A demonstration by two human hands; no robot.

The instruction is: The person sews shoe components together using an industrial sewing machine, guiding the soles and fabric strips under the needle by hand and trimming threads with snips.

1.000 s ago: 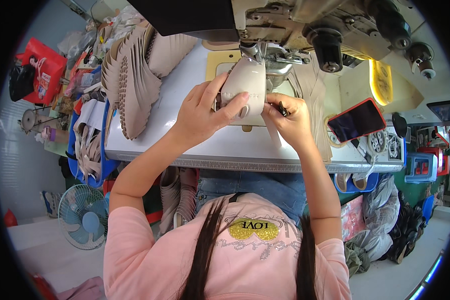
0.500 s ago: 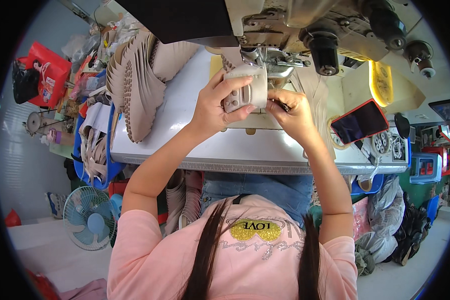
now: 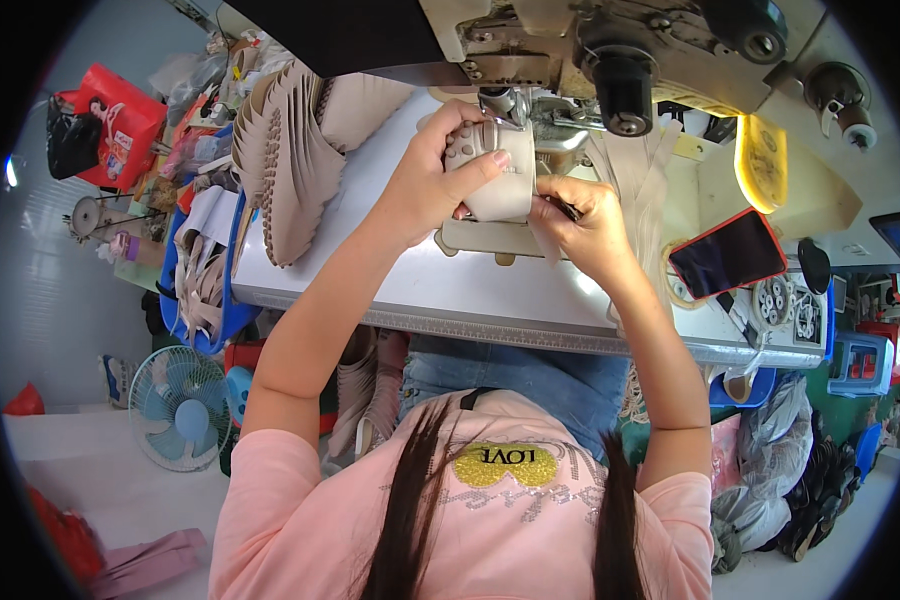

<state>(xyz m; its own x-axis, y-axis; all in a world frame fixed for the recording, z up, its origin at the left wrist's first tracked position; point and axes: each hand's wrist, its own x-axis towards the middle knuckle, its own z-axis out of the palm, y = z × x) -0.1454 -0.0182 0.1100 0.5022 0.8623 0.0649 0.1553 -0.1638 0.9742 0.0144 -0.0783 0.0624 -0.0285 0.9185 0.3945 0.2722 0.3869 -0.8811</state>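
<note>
Under the head of a sewing machine (image 3: pixel 505 108), a beige shoe upper piece (image 3: pixel 505 190) with round studs is bent into a curve. My left hand (image 3: pixel 425 185) grips its left side, thumb lying across the front and fingers behind. At the right edge of the piece, my right hand (image 3: pixel 585 220) is closed, thumb and forefinger pinched together. A small dark tool (image 3: pixel 568 208) pokes out of that hand; its kind is mostly hidden. The needle area lies just above the piece, partly covered.
A fanned stack of beige upper pieces (image 3: pixel 280 165) lies left on the table (image 3: pixel 370 290). To the right are pale strips (image 3: pixel 635 180), a red-edged phone (image 3: pixel 728 255) and bobbins (image 3: pixel 773 298). A blue bin (image 3: pixel 235 315) stands at the left edge, a fan (image 3: pixel 182 410) below.
My left hand has turned the upper piece: its studs now face up and left, and the thumb lies higher on its front. My right hand stays at its edge. The view has shifted slightly.
</note>
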